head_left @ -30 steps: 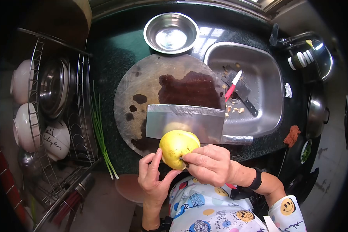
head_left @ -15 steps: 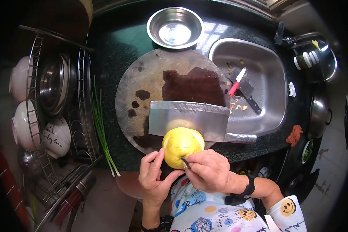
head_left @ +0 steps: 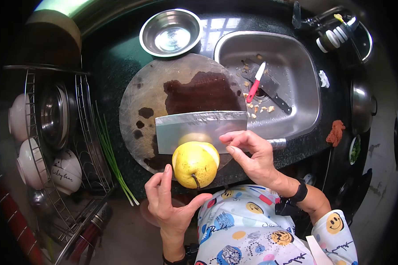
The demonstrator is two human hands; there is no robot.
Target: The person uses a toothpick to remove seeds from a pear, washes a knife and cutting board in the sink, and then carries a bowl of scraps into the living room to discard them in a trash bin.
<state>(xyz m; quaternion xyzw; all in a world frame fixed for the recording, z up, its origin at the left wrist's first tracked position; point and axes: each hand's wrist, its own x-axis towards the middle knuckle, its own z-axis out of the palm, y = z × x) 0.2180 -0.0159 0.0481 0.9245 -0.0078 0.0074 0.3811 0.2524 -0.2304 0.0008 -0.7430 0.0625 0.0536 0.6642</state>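
Observation:
A yellow pear [head_left: 194,164] with a brown stem stands at the near edge of a round wooden board [head_left: 139,97], peeled patches showing near its top. Behind it a wide cleaver [head_left: 172,128] lies flat on the board, its handle toward the right. My left hand [head_left: 166,201] is open at the pear's lower left, thumb and fingers spread around that side. To the right of the pear, above the cleaver's handle end, my right hand [head_left: 254,159] is raised with thumb and forefinger apart and nothing between them.
A steel bowl [head_left: 148,35] stands behind the board. The sink [head_left: 303,84] holds a red-handled knife [head_left: 253,90], a black-handled knife [head_left: 282,104] and scraps. Green onions [head_left: 112,159] lie left of the board, beside a dish rack [head_left: 82,106].
My right hand has let go of the pear's stem and moved up and right. My left fingers are spread wider. The whole view has shifted, with the counter items now further left.

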